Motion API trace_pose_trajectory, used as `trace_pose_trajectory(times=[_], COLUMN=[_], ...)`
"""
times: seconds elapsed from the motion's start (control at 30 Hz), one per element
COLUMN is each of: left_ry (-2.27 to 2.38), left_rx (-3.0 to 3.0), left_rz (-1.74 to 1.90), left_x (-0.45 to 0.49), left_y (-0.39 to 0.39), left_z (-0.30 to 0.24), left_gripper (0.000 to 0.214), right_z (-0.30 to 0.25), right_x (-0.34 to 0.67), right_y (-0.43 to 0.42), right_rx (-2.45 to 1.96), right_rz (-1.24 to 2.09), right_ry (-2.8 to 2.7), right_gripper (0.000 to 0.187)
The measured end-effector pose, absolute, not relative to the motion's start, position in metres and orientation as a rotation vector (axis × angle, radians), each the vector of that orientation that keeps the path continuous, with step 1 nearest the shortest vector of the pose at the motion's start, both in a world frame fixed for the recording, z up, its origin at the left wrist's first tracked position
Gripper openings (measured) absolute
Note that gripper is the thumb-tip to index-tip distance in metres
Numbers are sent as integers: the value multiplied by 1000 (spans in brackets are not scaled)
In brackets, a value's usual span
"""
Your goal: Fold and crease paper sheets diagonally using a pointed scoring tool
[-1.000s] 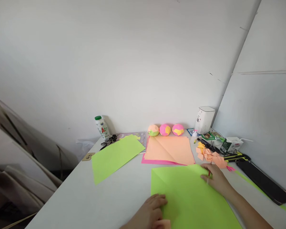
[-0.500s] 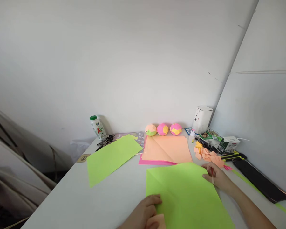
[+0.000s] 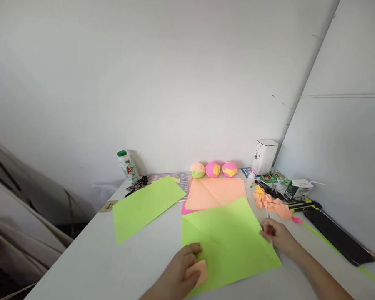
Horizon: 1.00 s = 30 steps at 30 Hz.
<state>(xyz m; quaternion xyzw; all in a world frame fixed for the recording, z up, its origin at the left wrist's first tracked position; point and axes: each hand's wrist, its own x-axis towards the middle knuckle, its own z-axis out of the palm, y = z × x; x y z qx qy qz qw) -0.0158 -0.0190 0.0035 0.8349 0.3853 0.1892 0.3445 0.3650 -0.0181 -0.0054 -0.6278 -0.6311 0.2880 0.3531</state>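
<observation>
A large green paper sheet [image 3: 228, 246] lies on the table in front of me, its far part overlapping a peach sheet [image 3: 218, 192]. My left hand [image 3: 181, 268] rests on the sheet's left side, with a small peach paper piece [image 3: 202, 271] held between thumb and fingers. At the sheet's right edge, my right hand [image 3: 278, 236] is closed around a thin red pen or pencil [image 3: 270, 227] and touches the edge. Fingertips of the right hand are partly hidden.
Another green sheet [image 3: 148, 208] lies at left, near a white bottle [image 3: 128, 167]. Several peach paper pieces [image 3: 275, 206] lie at right, beside a black case [image 3: 337, 235]. Three faceted paper balls [image 3: 213, 169] stand along the wall, and a white container [image 3: 265, 157] at the back right.
The green sheet has turned and shifted left, so its near edge and right corner now show. My left hand moved slightly up and left; my right hand moved slightly left and down.
</observation>
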Motion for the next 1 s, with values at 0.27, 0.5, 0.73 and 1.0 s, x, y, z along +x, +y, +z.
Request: trace_pose_trajectory(times=[0.27, 0.5, 0.73, 1.0], left_ry=[953, 864, 884, 954], left_rx=[1961, 2060, 2091, 2135], left_rz=[552, 575, 588, 650], left_x=[-17, -12, -8, -4], left_y=[-7, -7, -9, -11], left_z=[11, 8, 6, 1], left_gripper=[20, 20, 33, 36], right_z=[4, 29, 14, 1], right_x=[360, 304, 216, 200], right_y=[-23, -32, -51, -41], right_rx=[-1779, -1618, -1182, -1259], right_rz=[658, 436, 848, 947], right_ry=[-1814, -1715, -2019, -1925], right_gripper=[16, 38, 33, 27])
